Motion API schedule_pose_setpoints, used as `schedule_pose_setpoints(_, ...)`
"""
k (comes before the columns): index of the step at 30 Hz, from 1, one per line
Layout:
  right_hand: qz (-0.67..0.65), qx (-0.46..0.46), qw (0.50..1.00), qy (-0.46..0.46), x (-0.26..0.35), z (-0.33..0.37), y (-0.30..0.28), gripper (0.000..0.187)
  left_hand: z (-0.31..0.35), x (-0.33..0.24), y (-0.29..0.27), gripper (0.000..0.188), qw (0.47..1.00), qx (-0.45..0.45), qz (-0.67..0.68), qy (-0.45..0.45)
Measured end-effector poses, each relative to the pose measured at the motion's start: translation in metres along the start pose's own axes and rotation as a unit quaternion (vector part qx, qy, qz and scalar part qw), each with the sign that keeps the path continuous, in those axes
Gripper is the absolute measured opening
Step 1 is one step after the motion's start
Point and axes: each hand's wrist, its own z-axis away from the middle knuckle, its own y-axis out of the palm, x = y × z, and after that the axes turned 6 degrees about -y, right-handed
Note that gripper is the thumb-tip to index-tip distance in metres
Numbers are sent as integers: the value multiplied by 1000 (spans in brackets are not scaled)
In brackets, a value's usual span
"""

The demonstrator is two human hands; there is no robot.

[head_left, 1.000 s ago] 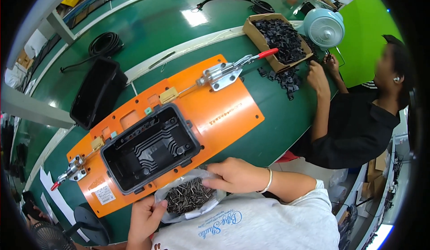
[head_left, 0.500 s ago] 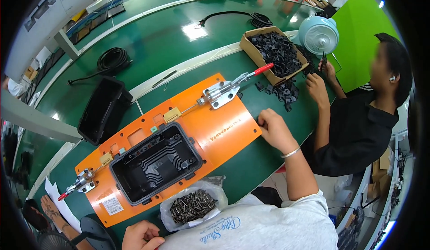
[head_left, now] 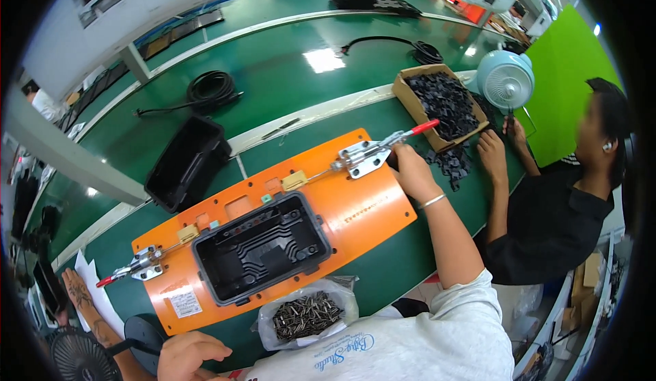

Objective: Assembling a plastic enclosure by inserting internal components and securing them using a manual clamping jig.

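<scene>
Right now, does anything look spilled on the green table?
Yes, maybe: small black pieces lie scattered beside the cardboard box. It's heaped with similar pieces, so they look spilled, though someone could've put them there.

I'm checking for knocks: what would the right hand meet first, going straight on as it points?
The right hand would probably meet the right toggle clamp first; whether they touch now is unclear.

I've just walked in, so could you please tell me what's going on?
The person's right hand is beside a red-handled clamp on an orange plate; contact is unclear. The left hand is near an open bag of metal pins. A black housing sits open on the plate. A co-worker's hands are beside a box of black parts.
</scene>
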Motion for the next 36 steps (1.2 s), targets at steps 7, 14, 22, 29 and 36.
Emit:
schedule_pose_setpoints(7, -124, -15, 992, -25, -20, 13, -28, 23, -36, -27, -18, 49, 987, -54, -64, 136)
schedule_pose_setpoints(14, -383, 125, 894, -194, 79, 53, -126, 30, -70, -36, 21, 51, 982, -170, 16, 76)
schedule_pose_setpoints(22, -332, 209, 857, -334, 212, 27, -83, 24, -101, -23, 39, 27, 974, -59, 217, -28)
schedule_pose_setpoints(29, -299, 216, 866, -337, 225, 21, -65, 23, -106, -2, 39, 26, 962, -106, 251, 17)
schedule_pose_setpoints(36, -646, 238, 715, -118, 207, 9, -66, 35, -105, -7, 26, 31, 892, -281, 354, -18)
